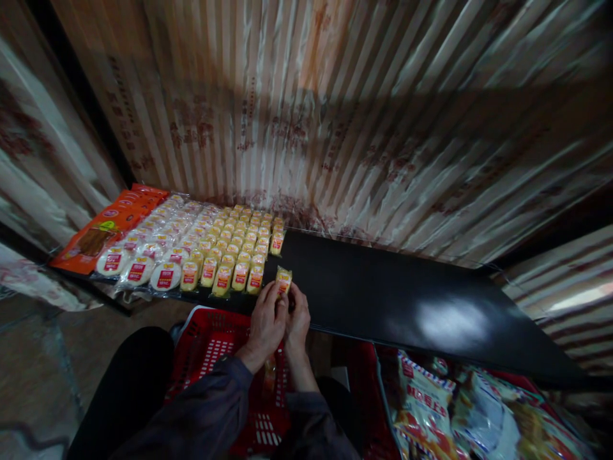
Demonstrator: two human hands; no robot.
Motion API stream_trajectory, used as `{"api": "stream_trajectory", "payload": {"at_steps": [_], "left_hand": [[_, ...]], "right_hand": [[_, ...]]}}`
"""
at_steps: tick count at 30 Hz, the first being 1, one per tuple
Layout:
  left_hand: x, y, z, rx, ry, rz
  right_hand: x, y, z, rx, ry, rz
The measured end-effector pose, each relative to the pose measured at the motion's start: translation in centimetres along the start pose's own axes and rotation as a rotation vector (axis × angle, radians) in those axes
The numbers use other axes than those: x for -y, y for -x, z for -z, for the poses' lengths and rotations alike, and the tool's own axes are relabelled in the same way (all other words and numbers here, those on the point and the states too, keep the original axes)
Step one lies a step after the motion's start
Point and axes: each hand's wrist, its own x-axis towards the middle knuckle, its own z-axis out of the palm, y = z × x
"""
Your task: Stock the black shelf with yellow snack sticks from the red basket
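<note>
Between the fingers of my left hand (269, 319) and my right hand (297, 314) is a small yellow wrapped snack cake (283, 278) with a red and white label. Both hands are closed on it, close together over the front edge of the black shelf (364, 281). Just left of them stand rows of the same yellow snack cakes (223, 278). Farther left lie rows of round white wrapped cakes (165, 276). Orange snack bags (90, 239) with a picture on them fill the shelf's left end.
Below my hands sits a red plastic basket (205, 338) with a small wrapped item inside. A second red basket (376, 383) under the shelf's right side holds several bagged snacks (424, 396). A pleated, printed curtain (297, 128) hangs behind the shelf.
</note>
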Motion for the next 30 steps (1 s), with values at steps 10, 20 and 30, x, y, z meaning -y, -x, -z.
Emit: {"api": "stream_trajectory", "payload": {"at_steps": [10, 20, 30], "left_hand": [[-0.6, -3.0, -0.9, 0.036, -0.022, -0.022], [0.2, -5.0, -3.0, 0.005, 0.091, 0.019], [0.6, -7.1, -5.4, 0.002, 0.159, 0.044]], "right_hand": [[-0.2, -4.3, -0.8, 0.062, -0.083, -0.035], [-1.2, -6.6, -1.8, 0.112, -0.129, -0.095], [-1.5, -8.0, -2.5, 0.142, -0.136, -0.044]]}}
